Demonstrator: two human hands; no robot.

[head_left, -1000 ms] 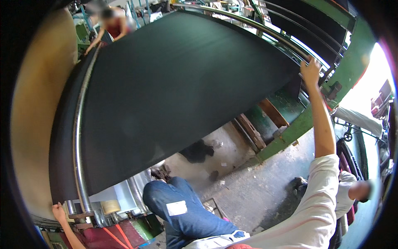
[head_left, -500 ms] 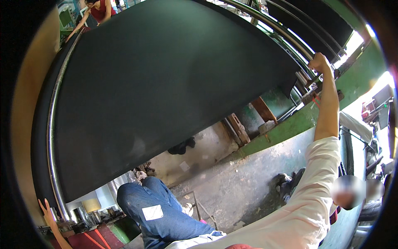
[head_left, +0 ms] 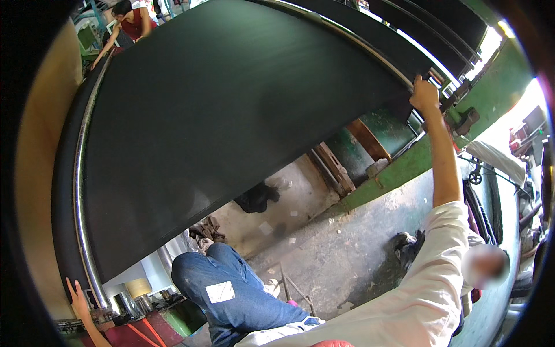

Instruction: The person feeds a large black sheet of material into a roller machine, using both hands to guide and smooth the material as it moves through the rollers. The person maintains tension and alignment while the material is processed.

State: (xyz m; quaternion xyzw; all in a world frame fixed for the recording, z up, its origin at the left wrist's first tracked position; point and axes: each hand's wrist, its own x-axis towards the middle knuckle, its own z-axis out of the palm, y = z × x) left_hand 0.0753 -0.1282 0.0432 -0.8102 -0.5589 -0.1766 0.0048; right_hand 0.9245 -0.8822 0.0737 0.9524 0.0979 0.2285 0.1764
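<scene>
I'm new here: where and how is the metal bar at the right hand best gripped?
Probably wrap the right hand around the metal bar's near end, from the right: it is long and slim, and that end points rightward.

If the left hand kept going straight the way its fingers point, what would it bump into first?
Most likely the black sheet: the left hand points at its strip outside the silver bar. Depth is unclear; the fingertips may already touch it.
</scene>
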